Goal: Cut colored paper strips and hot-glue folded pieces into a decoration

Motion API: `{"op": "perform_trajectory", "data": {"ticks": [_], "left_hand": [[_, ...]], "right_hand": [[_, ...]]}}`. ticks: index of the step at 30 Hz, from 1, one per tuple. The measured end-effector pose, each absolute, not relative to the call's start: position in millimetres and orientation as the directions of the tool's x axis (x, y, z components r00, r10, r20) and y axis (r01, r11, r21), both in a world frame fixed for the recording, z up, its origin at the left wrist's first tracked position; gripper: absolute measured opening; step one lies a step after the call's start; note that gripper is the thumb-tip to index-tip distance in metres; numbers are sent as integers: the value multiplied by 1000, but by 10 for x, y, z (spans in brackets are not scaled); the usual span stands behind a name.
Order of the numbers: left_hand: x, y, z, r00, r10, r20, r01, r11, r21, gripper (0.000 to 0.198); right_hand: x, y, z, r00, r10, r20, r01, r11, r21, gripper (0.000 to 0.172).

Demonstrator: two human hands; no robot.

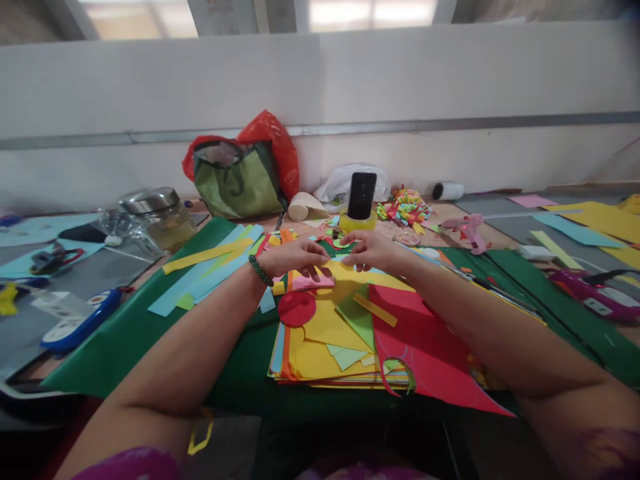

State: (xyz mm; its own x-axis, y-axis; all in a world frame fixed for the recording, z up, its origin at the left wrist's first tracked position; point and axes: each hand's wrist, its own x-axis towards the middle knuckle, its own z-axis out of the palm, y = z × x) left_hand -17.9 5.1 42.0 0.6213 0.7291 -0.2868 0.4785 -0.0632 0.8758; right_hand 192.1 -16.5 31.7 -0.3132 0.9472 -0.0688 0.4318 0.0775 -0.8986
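Over the stack of coloured paper [305, 360] my left hand [299, 259] and my right hand [373, 252] face each other, a small gap between their fingertips. Both have bent fingers brought together in a pinch; whatever is between them is too small to make out. A pink paper piece [313, 283] lies just below my left hand. Near it is a red paper circle [297, 309]. Red paper [430, 347] with a round cut-out covers the stack's right side. A yellow strip [375, 310] rests across green paper [356, 317].
Blue strips [200, 277] lie to the left on a green sheet [125, 333]. Behind my hands, a phone [362, 195] stands in a yellow tape roll [358, 223]. A pink glue gun [470, 231] is at right, a glass jar [163, 223] at left, and a green bag [237, 180] against the wall.
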Motion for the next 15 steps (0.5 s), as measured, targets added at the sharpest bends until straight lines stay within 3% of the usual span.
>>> {"op": "perform_trajectory", "data": {"ticks": [3, 6, 9, 15], "left_hand": [[-195, 116, 359, 594, 780, -198, 550, -214, 807, 18], [-185, 173, 245, 566, 816, -118, 609, -318, 726, 14], [-164, 213, 132, 518, 847, -116, 678, -325, 660, 11], [-172, 244, 69, 434, 900, -46, 779, -349, 521, 11]], "right_hand": [[1855, -121, 166, -296, 954, -37, 522, 130, -843, 36], [1799, -83, 27, -278, 961, 1, 696, 202, -689, 39], [1775, -60, -48, -264, 964, 29, 788, 233, -571, 43], [1752, -91, -65, -291, 955, 59, 847, 286, -447, 44]]}}
